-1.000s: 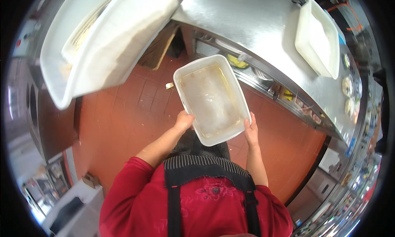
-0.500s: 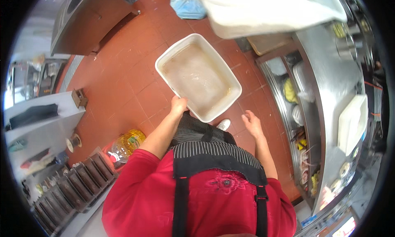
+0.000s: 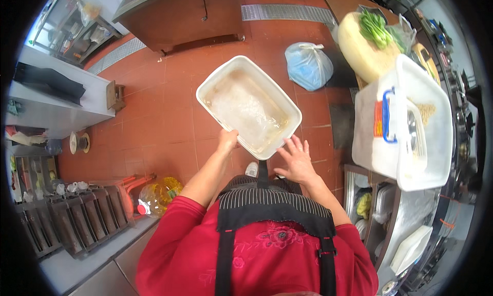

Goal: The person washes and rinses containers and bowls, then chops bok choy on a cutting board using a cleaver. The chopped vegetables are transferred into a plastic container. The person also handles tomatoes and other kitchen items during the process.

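Note:
A white rectangular plastic tub (image 3: 294, 111) hangs in front of me above the floor, with cloudy liquid or wet residue over its bottom. My left hand (image 3: 228, 141) is closed on the tub's near left rim, thumb over the edge. At the near right corner, my right hand (image 3: 296, 159) has its fingers spread, the tips at or very close to the rim; whether they touch I cannot tell. Nothing is gripped in the right hand.
On the right counter stands a white bin (image 3: 377, 147) with a blue handle, beside a round wooden block (image 3: 354, 44) bearing green vegetables (image 3: 376, 31). A tied bag (image 3: 309, 67) lies on the red tile floor (image 3: 159, 121). An oil jug (image 3: 162, 196) is at left.
My view has turned to the right, bringing the bin and block fully into sight. My right hand has moved from apart to the tub's near corner. The left hand keeps its hold.

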Available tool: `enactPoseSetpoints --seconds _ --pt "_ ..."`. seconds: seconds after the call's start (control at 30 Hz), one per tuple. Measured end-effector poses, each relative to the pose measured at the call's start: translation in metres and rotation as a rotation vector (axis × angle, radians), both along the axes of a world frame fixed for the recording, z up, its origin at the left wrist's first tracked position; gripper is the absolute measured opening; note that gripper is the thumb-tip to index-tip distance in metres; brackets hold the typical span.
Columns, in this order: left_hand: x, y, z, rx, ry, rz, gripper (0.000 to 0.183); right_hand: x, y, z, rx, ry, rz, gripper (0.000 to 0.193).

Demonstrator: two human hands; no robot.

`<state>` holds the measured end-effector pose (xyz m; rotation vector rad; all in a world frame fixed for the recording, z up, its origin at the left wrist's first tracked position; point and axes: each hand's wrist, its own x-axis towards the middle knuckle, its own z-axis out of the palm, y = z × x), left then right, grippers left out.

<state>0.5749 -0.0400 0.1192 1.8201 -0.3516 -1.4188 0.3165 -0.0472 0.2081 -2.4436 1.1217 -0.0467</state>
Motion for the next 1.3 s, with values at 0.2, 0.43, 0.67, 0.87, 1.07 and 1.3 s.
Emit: enactPoseSetpoints --seconds 0.2,0.43,0.67,0.87,1.07,1.3 --pt "0.041 -0.110 0.028 0.060 0.163 -0.017 0.037 0.062 -0.128 -0.021 -0.155 -0.054 0.287 0.039" --pt "0.085 -0.298 0.069 -0.222 0.215 0.123 0.055 0.123 -0.394 -0.025 -0.461 -0.562 -0.045 0.036" --pt "0.128 -0.302 0.006 0.015 -0.120 -0.015 0.053 0.146 -0.735 0.022 -0.337 -0.772 -0.725 0.053" --pt "0.188 -0.221 -0.044 0.357 -0.209 0.272 0.041 0.161 -0.881 0.075 0.019 -1.594 -1.266 0.068" --pt "0.278 -0.264 -0.089 0.357 -0.658 -0.188 0.027 0.186 -0.906 0.106 0.114 -1.904 -1.244 0.071" --pt "0.391 -0.433 -0.078 0.036 -0.378 0.058 0.023 0.199 -0.928 0.097 0.072 -1.987 -1.115 0.071"
